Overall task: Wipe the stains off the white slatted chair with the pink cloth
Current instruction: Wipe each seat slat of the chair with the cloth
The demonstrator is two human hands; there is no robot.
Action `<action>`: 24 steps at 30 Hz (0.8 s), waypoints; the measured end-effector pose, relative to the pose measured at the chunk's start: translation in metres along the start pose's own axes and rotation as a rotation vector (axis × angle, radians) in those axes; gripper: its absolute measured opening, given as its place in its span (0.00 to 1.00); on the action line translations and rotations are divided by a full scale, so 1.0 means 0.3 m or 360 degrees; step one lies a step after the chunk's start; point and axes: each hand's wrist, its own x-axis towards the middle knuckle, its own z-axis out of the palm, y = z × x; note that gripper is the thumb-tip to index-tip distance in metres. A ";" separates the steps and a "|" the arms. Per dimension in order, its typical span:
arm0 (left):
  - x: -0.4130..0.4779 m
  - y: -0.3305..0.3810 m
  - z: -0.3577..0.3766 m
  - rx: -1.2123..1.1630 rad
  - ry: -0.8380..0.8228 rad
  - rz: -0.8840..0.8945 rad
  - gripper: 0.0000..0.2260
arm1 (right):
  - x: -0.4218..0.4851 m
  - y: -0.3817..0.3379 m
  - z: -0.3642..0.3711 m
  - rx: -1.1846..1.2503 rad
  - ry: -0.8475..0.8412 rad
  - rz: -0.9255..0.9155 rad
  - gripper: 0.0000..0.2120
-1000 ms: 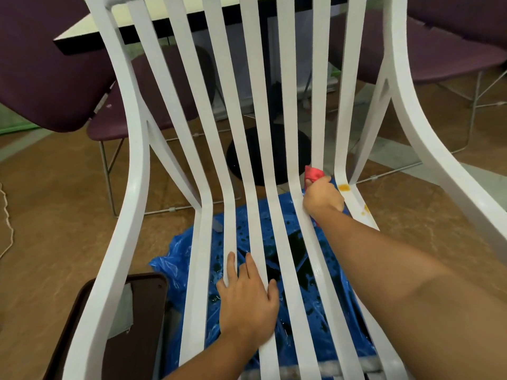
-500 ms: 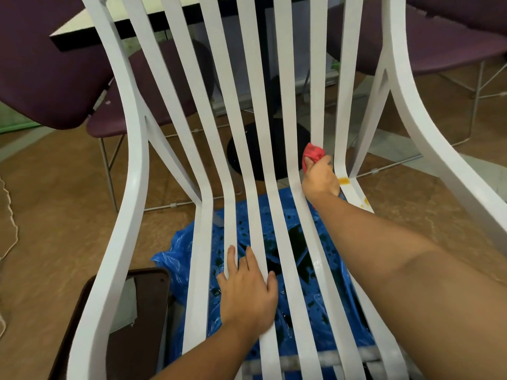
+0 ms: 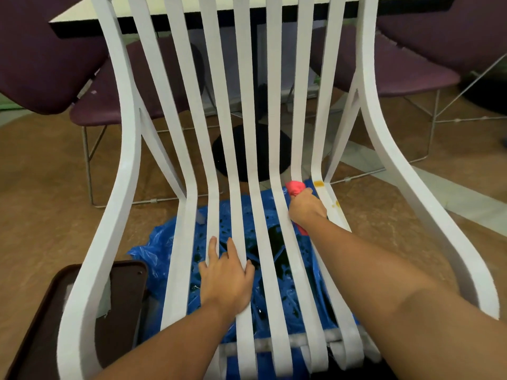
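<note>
Starting at the lower left, a dark brown tray [image 3: 55, 311] with rounded corners and a raised rim sits on the tan floor [image 3: 41, 187]. A pale sheet lies in it, mostly hidden behind the chair frame. Above it stands a purple padded chair [image 3: 41, 64] on thin metal legs.

The white chair [image 3: 127, 160] fills the view. It is smooth and painted, with seven narrow slats that curve from the back into the seat between two broad, sweeping side rails. The left hand [image 3: 227, 281] lies flat on the seat slats left of centre, fingers straight and slightly spread, holding nothing.

Under the seat lies a crinkled, glossy blue plastic sheet [image 3: 156, 250] carrying dark wet patches. Behind the slats are a round black table base [image 3: 247, 152] and, above it, a pale table top [image 3: 82, 15] with a dark edge.

The pink cloth [image 3: 295, 187] is bunched into a wad at the bend of the second slat from the right and touches it. The right hand [image 3: 308, 208] is curled into a fist round it. One end of the wad pokes out above the knuckles; a scrap shows below the wrist.

Just beside it, the rightmost slat bears orange-yellow stains [image 3: 318, 183] — one blot at the bend and smaller marks lower down. A second purple chair [image 3: 411, 64] stands at the far right.
</note>
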 end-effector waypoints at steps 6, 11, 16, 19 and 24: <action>-0.012 0.010 -0.008 -0.0031 0.0054 0.0035 0.33 | -0.139 0.090 0.015 0.0007 0.0003 0.0015 0.28; -0.019 0.007 -0.014 0.0006 0.0070 0.0050 0.33 | -0.268 0.179 0.039 -0.0041 0.0047 0.0015 0.25; -0.022 0.001 -0.013 0.0090 0.0058 0.0095 0.32 | -0.413 0.251 0.049 -0.0084 0.0078 0.0002 0.23; -0.026 0.003 -0.015 0.0085 0.0057 0.0110 0.31 | -0.502 0.305 0.055 -0.0164 0.0085 -0.0032 0.25; -0.033 0.002 -0.016 0.0105 0.0038 0.0148 0.30 | -0.637 0.387 0.070 -0.0031 0.0104 0.0020 0.17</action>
